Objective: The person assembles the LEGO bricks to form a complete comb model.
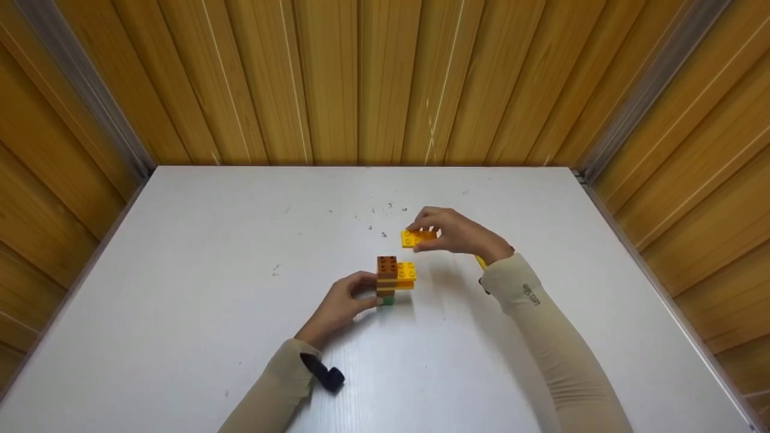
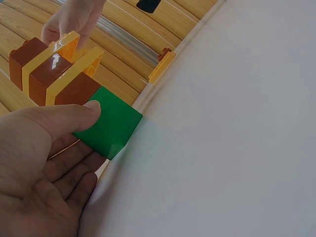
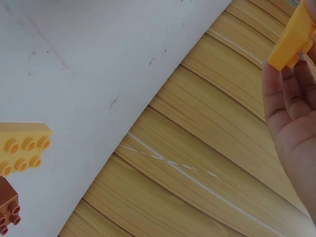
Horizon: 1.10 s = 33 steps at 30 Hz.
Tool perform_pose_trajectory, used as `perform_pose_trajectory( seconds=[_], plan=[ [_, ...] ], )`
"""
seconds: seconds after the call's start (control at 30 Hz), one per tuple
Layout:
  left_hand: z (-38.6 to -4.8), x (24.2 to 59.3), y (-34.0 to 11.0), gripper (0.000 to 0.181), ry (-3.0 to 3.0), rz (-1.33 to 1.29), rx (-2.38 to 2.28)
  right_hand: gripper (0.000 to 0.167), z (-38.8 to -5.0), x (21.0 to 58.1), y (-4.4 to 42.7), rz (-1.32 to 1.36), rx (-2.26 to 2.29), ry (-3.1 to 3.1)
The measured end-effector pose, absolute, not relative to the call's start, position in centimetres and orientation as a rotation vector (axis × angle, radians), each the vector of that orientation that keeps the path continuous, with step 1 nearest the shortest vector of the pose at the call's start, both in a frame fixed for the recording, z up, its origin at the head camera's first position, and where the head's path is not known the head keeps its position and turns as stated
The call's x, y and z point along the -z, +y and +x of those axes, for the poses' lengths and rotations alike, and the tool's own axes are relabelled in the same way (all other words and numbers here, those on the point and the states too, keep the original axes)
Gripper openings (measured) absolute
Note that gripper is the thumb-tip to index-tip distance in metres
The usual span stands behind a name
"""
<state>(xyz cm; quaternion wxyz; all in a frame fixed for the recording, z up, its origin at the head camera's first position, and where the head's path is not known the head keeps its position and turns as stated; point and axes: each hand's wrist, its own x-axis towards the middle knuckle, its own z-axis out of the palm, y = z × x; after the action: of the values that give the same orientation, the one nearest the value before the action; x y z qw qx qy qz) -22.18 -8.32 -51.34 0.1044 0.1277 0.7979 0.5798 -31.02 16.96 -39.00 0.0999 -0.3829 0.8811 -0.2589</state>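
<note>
A stack of toy building bricks stands on the table, with a green brick [image 1: 388, 299] at its bottom. Brown and yellow bricks alternate above it, a brown brick [image 1: 387, 265] being topmost. The yellow layers jut out to the right. My left hand [image 1: 344, 300] grips the stack low down, its thumb on the green brick [image 2: 111, 121] in the left wrist view. Above and to the right of the stack, my right hand [image 1: 458, 233] pinches a flat yellow brick [image 1: 408, 239] between thumb and fingers, apart from the stack.
A loose yellow brick [image 3: 23, 148] and a brown brick [image 3: 7, 202] lie on the white table [image 1: 210, 252]; in the head view the right forearm mostly hides them. Wood-patterned panels [image 1: 385, 84] surround the table's back and sides.
</note>
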Motion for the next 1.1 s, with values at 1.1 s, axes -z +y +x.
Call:
perform_pose_trajectory(
  seconds=[1.1],
  plan=[
    [-22.1, 51.5, -8.4, 0.039, 2.353, 0.429, -1.708, 0.033, -28.7, 37.1, 14.5, -1.355, 0.747, 2.515]
  ],
)
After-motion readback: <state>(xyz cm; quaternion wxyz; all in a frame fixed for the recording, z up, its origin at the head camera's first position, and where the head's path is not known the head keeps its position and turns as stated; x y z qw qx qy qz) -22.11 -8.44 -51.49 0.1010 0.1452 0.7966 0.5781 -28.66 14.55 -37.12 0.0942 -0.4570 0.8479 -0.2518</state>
